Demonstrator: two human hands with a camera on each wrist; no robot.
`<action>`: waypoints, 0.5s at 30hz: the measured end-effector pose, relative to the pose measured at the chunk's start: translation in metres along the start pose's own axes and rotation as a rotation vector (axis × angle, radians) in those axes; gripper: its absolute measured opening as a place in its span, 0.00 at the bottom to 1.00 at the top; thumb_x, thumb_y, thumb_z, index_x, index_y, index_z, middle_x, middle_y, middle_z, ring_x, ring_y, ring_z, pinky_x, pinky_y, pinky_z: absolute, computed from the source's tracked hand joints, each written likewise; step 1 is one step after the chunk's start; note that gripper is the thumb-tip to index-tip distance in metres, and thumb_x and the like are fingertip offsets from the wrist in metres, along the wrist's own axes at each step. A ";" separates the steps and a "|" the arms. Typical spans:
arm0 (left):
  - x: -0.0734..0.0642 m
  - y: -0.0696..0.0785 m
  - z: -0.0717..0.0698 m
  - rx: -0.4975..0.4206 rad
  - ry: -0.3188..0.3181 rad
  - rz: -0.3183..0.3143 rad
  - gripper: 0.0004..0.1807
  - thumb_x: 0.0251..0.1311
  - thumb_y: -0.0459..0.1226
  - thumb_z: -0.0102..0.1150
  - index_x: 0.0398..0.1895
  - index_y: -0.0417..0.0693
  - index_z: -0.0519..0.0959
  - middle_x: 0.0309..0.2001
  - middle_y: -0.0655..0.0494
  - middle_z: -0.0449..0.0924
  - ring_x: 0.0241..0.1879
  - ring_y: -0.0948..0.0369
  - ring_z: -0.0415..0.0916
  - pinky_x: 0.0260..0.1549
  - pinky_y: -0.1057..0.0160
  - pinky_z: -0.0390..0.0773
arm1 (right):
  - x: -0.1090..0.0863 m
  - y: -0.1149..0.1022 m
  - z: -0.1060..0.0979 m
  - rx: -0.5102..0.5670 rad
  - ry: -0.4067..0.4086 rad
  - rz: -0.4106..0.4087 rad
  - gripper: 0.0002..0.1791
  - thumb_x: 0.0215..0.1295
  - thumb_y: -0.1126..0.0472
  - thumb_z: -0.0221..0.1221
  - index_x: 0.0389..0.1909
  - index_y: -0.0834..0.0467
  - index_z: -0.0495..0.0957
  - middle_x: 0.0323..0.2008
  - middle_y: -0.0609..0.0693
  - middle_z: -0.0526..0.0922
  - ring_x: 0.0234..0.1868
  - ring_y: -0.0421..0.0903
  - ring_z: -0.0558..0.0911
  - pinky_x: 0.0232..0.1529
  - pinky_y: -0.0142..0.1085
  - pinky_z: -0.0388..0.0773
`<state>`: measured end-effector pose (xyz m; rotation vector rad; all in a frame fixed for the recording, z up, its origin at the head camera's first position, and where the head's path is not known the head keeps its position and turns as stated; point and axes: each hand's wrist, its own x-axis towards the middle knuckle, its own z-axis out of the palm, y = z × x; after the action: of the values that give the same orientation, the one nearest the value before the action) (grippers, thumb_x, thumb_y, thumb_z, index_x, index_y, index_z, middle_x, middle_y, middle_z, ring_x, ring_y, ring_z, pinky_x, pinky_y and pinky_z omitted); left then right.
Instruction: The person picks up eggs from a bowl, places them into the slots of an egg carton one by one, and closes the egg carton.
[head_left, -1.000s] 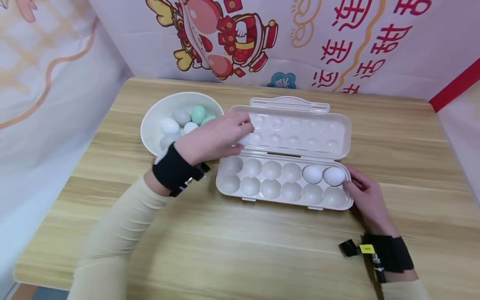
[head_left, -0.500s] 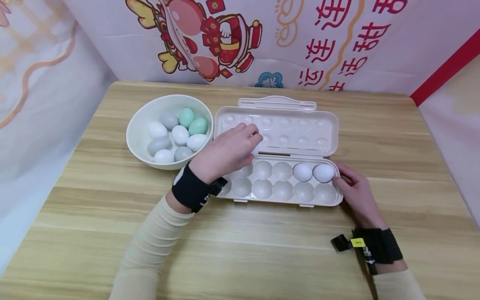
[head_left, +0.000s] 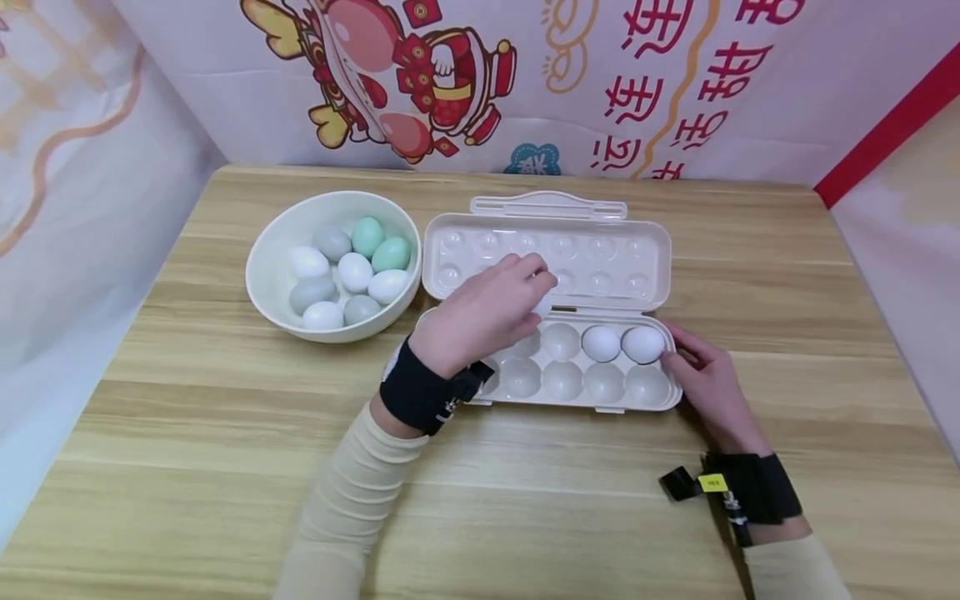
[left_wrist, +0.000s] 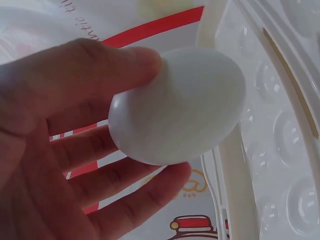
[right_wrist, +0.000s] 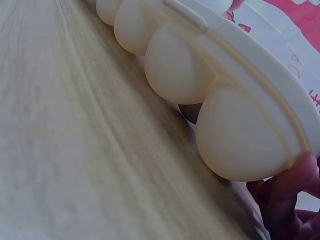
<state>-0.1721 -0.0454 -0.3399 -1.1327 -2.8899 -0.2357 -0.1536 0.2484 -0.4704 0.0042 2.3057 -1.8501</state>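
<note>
A white egg (left_wrist: pixel 180 107) is pinched between the thumb and fingers of my left hand (head_left: pixel 483 315), above the open egg carton (head_left: pixel 604 383). In the head view only a sliver of that egg shows past the fingers. Two white eggs (head_left: pixel 601 343) sit side by side in the back row at the carton's right end. My right hand (head_left: pixel 711 390) grips the carton's right end by its rim, with the thumb on the near side. From the right wrist view, the rounded undersides of the cups (right_wrist: pixel 240 135) show close above the table. My left hand hides the carton's left cups.
A white bowl (head_left: pixel 264 279) left of the carton holds several white, grey and green eggs. The carton's lid (head_left: pixel 654 258) lies folded back behind the cups. A printed cloth (head_left: pixel 570 142) hangs behind the wooden table (head_left: pixel 525 492).
My left hand has carried the white egg rightward from beside the bowl to over the carton. My right hand stays on the carton's end. The head view has shifted somewhat.
</note>
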 end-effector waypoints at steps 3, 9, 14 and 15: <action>0.004 0.005 0.001 -0.004 -0.006 -0.006 0.17 0.57 0.35 0.57 0.49 0.40 0.73 0.49 0.46 0.74 0.46 0.54 0.69 0.45 0.61 0.76 | 0.000 0.001 0.000 0.038 0.000 -0.020 0.24 0.65 0.62 0.53 0.63 0.56 0.66 0.55 0.45 0.73 0.50 0.33 0.73 0.41 0.20 0.74; 0.012 0.015 0.005 0.031 -0.031 0.006 0.18 0.56 0.36 0.58 0.51 0.43 0.71 0.48 0.50 0.74 0.44 0.56 0.70 0.43 0.65 0.76 | 0.000 0.003 -0.001 0.045 0.010 -0.070 0.24 0.64 0.64 0.53 0.62 0.59 0.66 0.54 0.44 0.74 0.50 0.32 0.73 0.40 0.20 0.74; 0.019 0.023 0.013 0.041 -0.089 0.015 0.19 0.57 0.35 0.58 0.51 0.42 0.71 0.45 0.50 0.75 0.42 0.56 0.71 0.42 0.64 0.77 | 0.001 0.003 -0.001 0.037 0.004 -0.081 0.24 0.64 0.64 0.53 0.62 0.59 0.66 0.54 0.47 0.74 0.49 0.32 0.73 0.40 0.20 0.75; 0.020 0.024 0.015 0.043 -0.098 0.017 0.18 0.57 0.34 0.58 0.51 0.42 0.71 0.45 0.50 0.75 0.42 0.56 0.71 0.42 0.64 0.77 | 0.001 0.003 -0.001 0.045 0.004 -0.080 0.24 0.64 0.64 0.53 0.62 0.59 0.66 0.54 0.47 0.74 0.49 0.32 0.73 0.40 0.20 0.75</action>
<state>-0.1703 -0.0126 -0.3503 -1.1938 -2.9525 -0.1204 -0.1541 0.2499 -0.4728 -0.0799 2.2986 -1.9414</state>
